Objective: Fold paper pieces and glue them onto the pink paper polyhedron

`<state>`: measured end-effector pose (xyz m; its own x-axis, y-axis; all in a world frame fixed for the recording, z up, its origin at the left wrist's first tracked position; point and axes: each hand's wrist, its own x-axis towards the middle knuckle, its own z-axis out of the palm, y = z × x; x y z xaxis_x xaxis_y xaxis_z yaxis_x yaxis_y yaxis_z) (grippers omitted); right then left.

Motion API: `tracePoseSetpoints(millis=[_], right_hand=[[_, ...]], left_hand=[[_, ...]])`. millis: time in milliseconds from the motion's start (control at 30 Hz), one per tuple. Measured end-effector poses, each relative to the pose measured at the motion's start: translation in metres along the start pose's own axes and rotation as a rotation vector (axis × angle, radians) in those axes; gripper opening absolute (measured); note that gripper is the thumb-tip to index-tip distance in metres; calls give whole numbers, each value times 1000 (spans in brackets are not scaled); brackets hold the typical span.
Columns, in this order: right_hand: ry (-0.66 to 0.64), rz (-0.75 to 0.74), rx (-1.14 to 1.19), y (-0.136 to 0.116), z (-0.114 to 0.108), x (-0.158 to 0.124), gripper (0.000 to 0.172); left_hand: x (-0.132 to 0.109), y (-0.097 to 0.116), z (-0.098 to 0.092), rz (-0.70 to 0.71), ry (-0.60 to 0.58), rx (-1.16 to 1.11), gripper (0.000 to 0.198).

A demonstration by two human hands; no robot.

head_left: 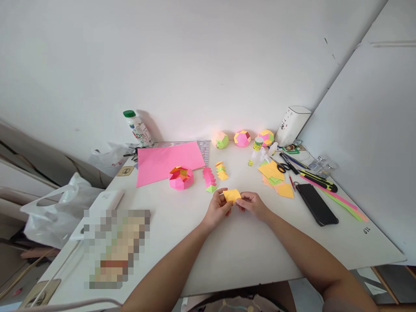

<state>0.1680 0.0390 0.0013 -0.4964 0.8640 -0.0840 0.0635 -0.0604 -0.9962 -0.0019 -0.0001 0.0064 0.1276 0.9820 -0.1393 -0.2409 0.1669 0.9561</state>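
We hold a small orange paper (pixel 232 195) between our two hands, raised at our fingertips in front of us, with the white table (pixel 247 255) below; whether its lower edge touches the tabletop we cannot tell. Our left hand (pixel 217 211) pinches its left part, thumb in front and the other fingers curled nearly closed, while our right hand (pixel 255 206) grips its lower right corner by the thumb and bent forefinger.

Just beyond our left hand we have a row of pink folded pieces (pixel 208 174) with a green folded piece (pixel 211 189) at its near end, and a little farther off, a row of orange and green folded pieces (pixel 222 171). Left of our left hand stands an open pink paper bowl (pixel 181 184), orange inside, with a large pink sheet (pixel 162 160) behind it. Well beyond both hands, three paper balls (pixel 242 138) line up by the wall (pixel 195 65).

To the right of our right hand and farther out lies a pile of orange and green sheets (pixel 273 170), with black-handled scissors (pixel 282 167) at its far right edge, and more to the right, a flat black case (pixel 316 204)
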Motion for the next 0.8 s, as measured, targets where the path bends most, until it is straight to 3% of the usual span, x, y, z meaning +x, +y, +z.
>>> tracePoseSetpoints(millis=[267,467,800], right_hand=[[-19,2,-35,0,3,-1,25],[6,15,-17,-1,2,0,24],[127,28,112,-5,-1,0,21]], left_hand=[[-1,0,0,-25,-23,56,58],[-2,2,1,-25,-17,39,50],[0,1,-5,28,33,-35,46]])
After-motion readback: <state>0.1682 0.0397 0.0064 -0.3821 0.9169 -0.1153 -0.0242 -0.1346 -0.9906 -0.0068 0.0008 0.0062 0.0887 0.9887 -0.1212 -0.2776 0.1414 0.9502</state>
